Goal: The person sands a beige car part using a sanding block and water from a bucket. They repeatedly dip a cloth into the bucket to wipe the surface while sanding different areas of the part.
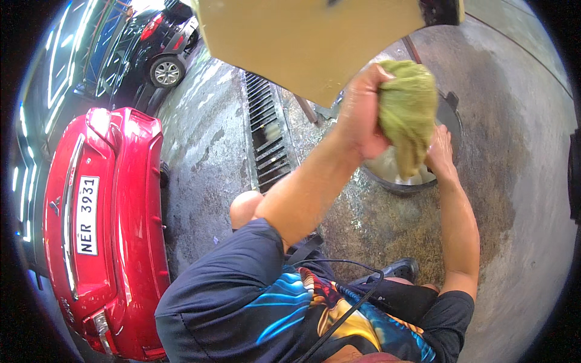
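My left hand (pixel 362 118) is raised and closed around a bunched olive-green cloth (pixel 411 106), whose lower end hangs down to a point. Beneath the cloth stands a round dark tub (pixel 407 189) with greyish liquid inside. My right hand (pixel 442 148) reaches over the tub, close behind the hanging cloth. Its fingers are partly covered by the cloth, so I cannot make out whether they grip anything. Just beyond my left hand is a large cream-coloured panel (pixel 302 51) with a shiny surface and angled lower edges.
A slotted drain grate (pixel 266 136) runs through the wet concrete floor (pixel 209 133). A red car (pixel 136 236) stands at the left, with a dark car (pixel 142 54) behind it at the far left. Thin brown supports (pixel 305 110) show under the panel.
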Tool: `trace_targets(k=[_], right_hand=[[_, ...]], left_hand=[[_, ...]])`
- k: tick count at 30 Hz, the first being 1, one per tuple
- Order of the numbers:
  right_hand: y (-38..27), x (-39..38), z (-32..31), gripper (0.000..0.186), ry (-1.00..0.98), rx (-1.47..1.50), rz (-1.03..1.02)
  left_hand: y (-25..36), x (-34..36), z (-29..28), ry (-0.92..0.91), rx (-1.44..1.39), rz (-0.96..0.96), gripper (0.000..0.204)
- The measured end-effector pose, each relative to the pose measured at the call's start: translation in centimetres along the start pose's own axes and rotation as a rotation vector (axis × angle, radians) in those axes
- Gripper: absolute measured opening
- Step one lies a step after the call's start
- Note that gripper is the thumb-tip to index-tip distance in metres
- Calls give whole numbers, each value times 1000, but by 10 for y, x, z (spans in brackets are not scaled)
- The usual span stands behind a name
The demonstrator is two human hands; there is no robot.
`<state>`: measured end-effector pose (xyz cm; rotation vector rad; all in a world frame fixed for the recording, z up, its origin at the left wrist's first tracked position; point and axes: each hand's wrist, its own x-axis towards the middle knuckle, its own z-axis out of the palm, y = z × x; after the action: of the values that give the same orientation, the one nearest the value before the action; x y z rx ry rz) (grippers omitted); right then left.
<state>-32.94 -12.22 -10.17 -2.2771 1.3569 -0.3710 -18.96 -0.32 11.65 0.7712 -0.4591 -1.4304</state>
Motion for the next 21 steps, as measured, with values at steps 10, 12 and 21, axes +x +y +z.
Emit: trace_targets(k=[10,12,21], right_hand=[[39,-19,22,65,242,-590,-473],[36,-25,24,66,284,-692,-474],[-12,-14,12,59,165,-274,47]], left_hand=[[-145,17,-32,67,1383,346,87],[-152,14,-34,-4,1522,357,84],[-80,51,-9,-66,1836,534,48]])
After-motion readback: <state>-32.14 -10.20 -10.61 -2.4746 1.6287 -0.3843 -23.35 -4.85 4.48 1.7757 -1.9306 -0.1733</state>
